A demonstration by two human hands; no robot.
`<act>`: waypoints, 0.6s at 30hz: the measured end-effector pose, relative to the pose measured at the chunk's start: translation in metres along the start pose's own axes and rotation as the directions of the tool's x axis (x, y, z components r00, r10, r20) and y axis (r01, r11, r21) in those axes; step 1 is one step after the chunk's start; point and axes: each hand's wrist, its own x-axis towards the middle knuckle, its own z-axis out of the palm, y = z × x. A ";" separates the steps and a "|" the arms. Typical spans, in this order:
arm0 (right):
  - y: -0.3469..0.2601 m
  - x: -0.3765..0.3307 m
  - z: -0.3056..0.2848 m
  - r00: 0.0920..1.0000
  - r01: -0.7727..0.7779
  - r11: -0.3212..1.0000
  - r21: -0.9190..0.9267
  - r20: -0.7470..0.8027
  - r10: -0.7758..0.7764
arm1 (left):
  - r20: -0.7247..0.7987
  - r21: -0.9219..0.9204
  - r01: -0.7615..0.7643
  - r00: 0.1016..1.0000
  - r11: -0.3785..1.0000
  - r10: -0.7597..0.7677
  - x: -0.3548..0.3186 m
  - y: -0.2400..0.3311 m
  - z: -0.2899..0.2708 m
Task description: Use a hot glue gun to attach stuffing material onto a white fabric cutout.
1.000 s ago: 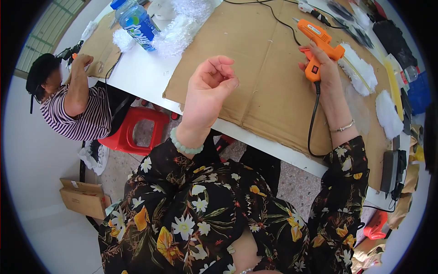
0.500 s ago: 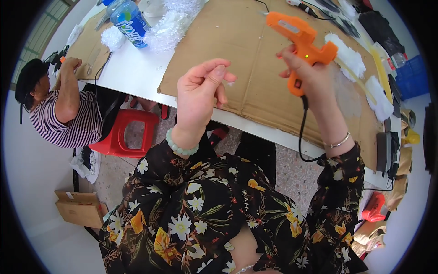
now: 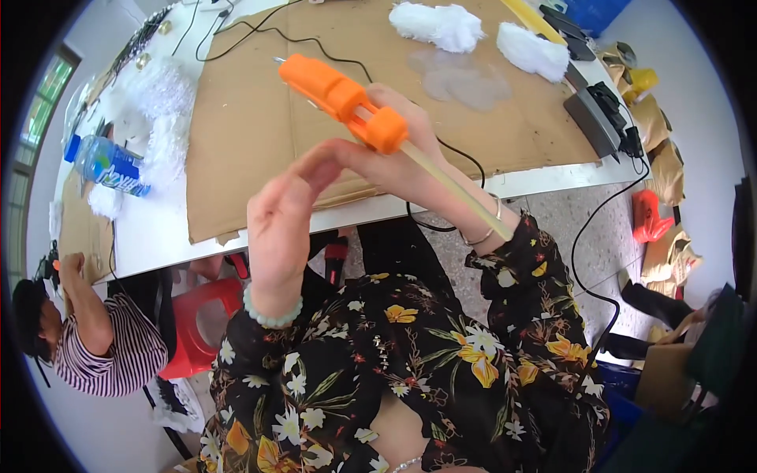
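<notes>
My right hand (image 3: 406, 172) grips an orange hot glue gun (image 3: 327, 88), held above the table's near edge with its metal nozzle toward the far left. A long, pale yellowish glue stick (image 3: 453, 189) runs out of its back, over my right wrist. Close beneath the gun, my left hand (image 3: 280, 229) is raised with bent fingers that meet my right hand. Blur and overlap hide the left fingertips, so I cannot see if anything is between them. Under both hands lies a flat brown cardboard sheet (image 3: 244, 142) on the white table (image 3: 177, 229).
White fluffy bundles (image 3: 438, 27) lie at the far right. White tinsel (image 3: 165, 102) and a blue-capped bottle (image 3: 110, 165) stand at left. A black cable (image 3: 583, 288) hangs at right. A person in stripes (image 3: 114, 347) works at left beside a red stool (image 3: 189, 331).
The view has turned rightward. The glue gun has moved left and tilted, bringing my right hand against my left. My left fingers, pinched before, now reach toward the right hand.
</notes>
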 end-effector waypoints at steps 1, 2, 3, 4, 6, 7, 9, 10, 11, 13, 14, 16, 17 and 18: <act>0.002 -0.003 -0.002 0.998 0.038 0.999 -0.022 -0.051 -0.039 | 0.002 0.009 -0.006 1.000 1.000 0.006 -0.003 0.008 -0.003; 0.007 -0.009 -0.009 0.997 0.038 0.999 -0.034 -0.061 -0.040 | 0.254 0.503 -0.246 0.958 0.828 0.131 -0.001 0.014 -0.008; 0.013 -0.016 -0.018 0.996 0.012 1.000 -0.022 -0.089 -0.014 | 0.516 0.767 -0.512 0.850 0.387 0.104 0.000 0.017 -0.013; 0.014 -0.022 -0.027 0.993 -0.009 1.000 -0.005 -0.115 0.008 | 0.539 0.793 -0.569 0.822 0.217 0.186 -0.004 0.011 -0.019; 0.004 -0.034 -0.038 0.978 -0.124 0.983 0.135 -0.149 0.144 | 0.339 0.845 -0.371 0.929 0.386 0.150 -0.023 0.009 -0.034; 0.001 -0.041 -0.046 0.941 -0.248 0.937 0.247 -0.168 0.293 | 0.141 0.812 -0.156 0.988 0.562 0.071 -0.026 0.008 -0.037; 0.014 -0.058 -0.065 0.911 -0.269 0.918 0.291 -0.234 0.341 | 0.225 0.877 -0.241 0.970 0.415 0.089 -0.007 0.013 -0.026; 0.017 -0.062 -0.073 0.878 -0.281 0.892 0.353 -0.281 0.387 | 0.361 0.897 -0.396 0.913 0.198 0.189 0.006 0.017 -0.019; 0.018 -0.065 -0.080 0.879 -0.274 0.892 0.360 -0.284 0.384 | 0.504 0.858 -0.512 0.825 -0.039 0.255 0.017 0.019 -0.014; 0.019 -0.067 -0.093 0.794 -0.314 0.882 0.352 -0.412 0.447 | 0.629 0.777 -0.615 0.749 -0.135 0.210 0.039 0.023 -0.026; 0.027 -0.068 -0.098 0.779 -0.275 0.885 0.377 -0.453 0.434 | 0.507 0.847 -0.526 0.843 0.075 0.177 0.046 0.020 -0.029; 0.031 -0.070 -0.110 0.758 -0.275 0.874 0.400 -0.470 0.453 | 0.384 0.877 -0.401 0.916 0.267 0.115 0.066 0.018 -0.021; 0.034 -0.073 -0.115 0.731 -0.285 0.865 0.412 -0.490 0.475 | 0.296 0.889 -0.318 0.948 0.329 0.118 0.084 0.012 -0.010; 0.037 -0.075 -0.120 0.727 -0.281 0.864 0.418 -0.495 0.476 | 0.205 0.891 -0.233 0.972 0.390 0.113 0.102 0.005 0.002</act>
